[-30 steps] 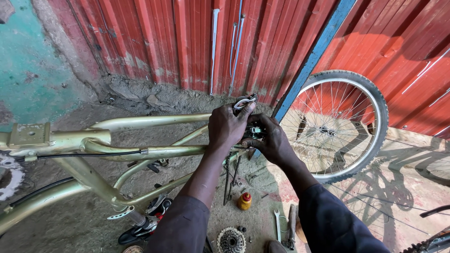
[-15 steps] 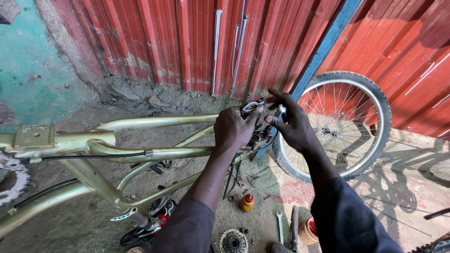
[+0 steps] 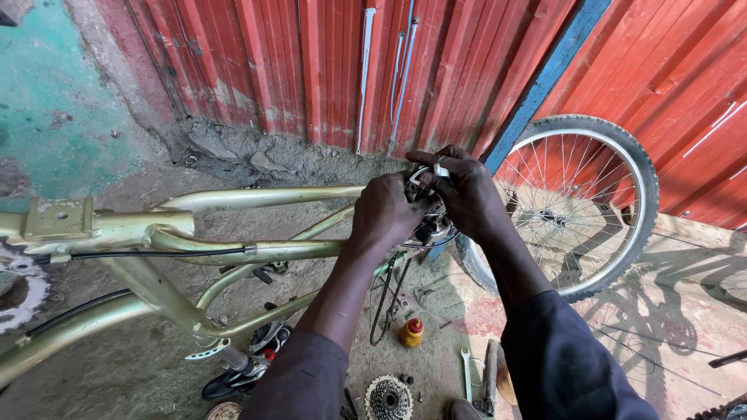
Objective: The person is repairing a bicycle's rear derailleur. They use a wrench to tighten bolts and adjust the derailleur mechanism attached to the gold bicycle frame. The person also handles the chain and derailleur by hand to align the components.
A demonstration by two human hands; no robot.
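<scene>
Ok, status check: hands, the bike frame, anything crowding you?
Both hands, left hand and right hand, closed on a small metal part at the gold bicycle frame end. Wheel leans just behind. Wrench, cassette, small bottle on ground below.

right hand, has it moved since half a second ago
Yes: the right hand, then spread open toward the spoked wheel, has closed in beside the left hand.

Gold bicycle frame (image 3: 257, 250) lies upside down, its small metal part (image 3: 430, 225), perhaps a brake, mostly hidden.
</scene>
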